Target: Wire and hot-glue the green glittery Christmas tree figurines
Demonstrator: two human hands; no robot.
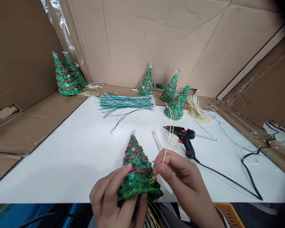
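Note:
A small green glittery Christmas tree (135, 183) with red garlands and a silver star stands near the front edge of the white board. My left hand (114, 196) is closed round its lower left side, some fingers under the base. Between the thumb and fingers of my right hand (178, 177) a white and yellow wire (170, 136) is pinched; it loops upward, and its lower part meets the tree's right side. More yellow and white wires (153, 215) hang below the tree's base. How far the wire enters the tree is hidden.
A black glue gun (186, 136) with its cord lies right of the tree, by a clear stick (157, 141). Behind are a green-and-white wire bundle (128, 102), a yellow-white wire bundle (197, 109) and several trees (178, 106). Cardboard walls (142, 38) enclose the board.

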